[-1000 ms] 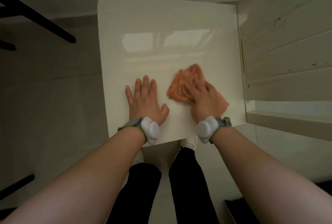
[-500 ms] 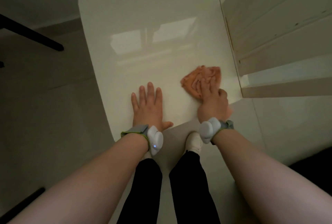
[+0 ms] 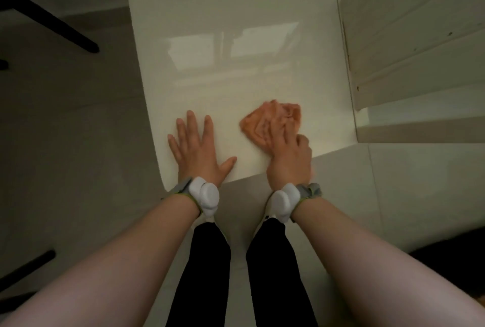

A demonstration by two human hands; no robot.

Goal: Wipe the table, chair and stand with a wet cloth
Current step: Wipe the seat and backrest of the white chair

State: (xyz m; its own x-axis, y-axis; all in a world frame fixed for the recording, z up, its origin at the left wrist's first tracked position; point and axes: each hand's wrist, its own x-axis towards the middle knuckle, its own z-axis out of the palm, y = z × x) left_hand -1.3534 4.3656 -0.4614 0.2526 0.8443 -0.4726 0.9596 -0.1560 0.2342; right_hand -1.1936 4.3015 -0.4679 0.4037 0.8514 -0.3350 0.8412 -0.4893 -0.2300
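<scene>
Cloth (image 3: 278, 115) slides back from the surface's (image 3: 210, 11) right edge.
Right grip (image 3: 286, 152) presses it with flat fingers; left grip (image 3: 196, 151) stays spread, bracing, so the near strip looks covered.

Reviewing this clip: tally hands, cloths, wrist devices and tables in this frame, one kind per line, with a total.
Hands: 2 (left hand, right hand)
Cloths: 1 (orange cloth)
Wrist devices: 2 (left wrist device, right wrist device)
Tables: 1 (white table)
Total: 6
</scene>
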